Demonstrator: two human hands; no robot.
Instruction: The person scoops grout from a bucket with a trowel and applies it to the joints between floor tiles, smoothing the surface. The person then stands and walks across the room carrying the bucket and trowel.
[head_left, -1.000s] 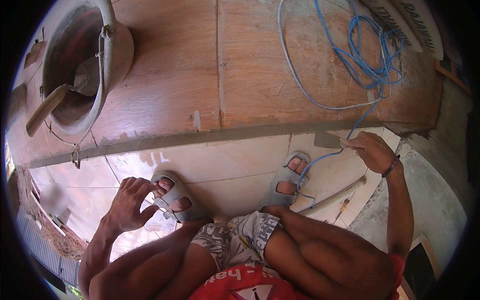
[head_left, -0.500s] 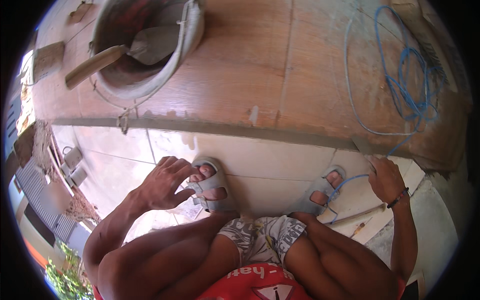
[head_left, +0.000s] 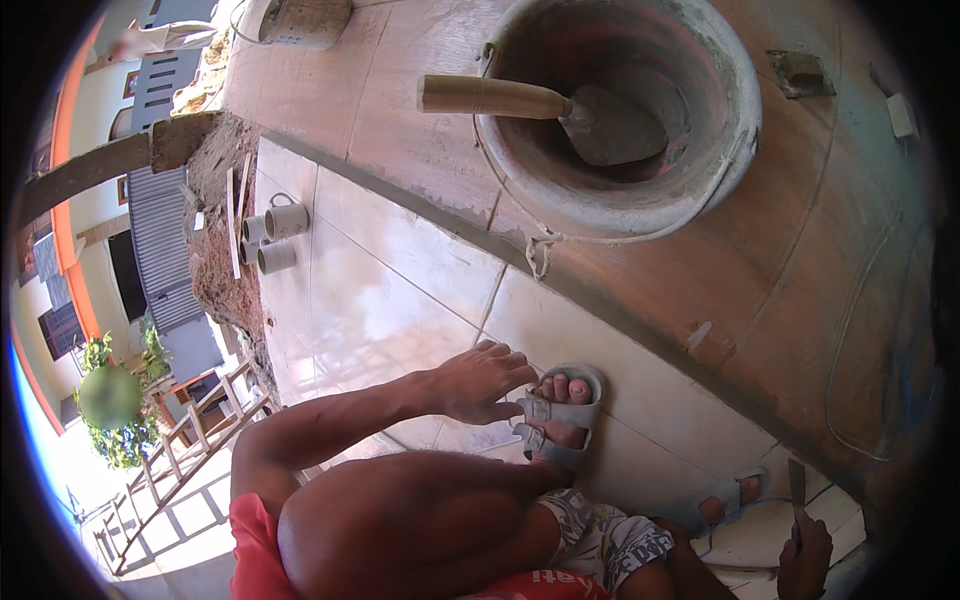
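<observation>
I look down on brown tiles (head_left: 430,165) and, below them, pale tiles (head_left: 620,385), with a grey mortar strip (head_left: 640,337) between. On the brown ones I have a wide bucket (head_left: 720,165); a wooden-handled trowel (head_left: 495,97) leans inside, its handle jutting past the rim. Left of centre, the left hand (head_left: 485,382) hovers just beside a grey sandal (head_left: 570,410), fingers loosely bent, thumb apart, grasp empty. At my lower right, the right hand (head_left: 806,560) pinches a small flat scraper (head_left: 796,482); I cannot tell whether its blade touches the tiles.
</observation>
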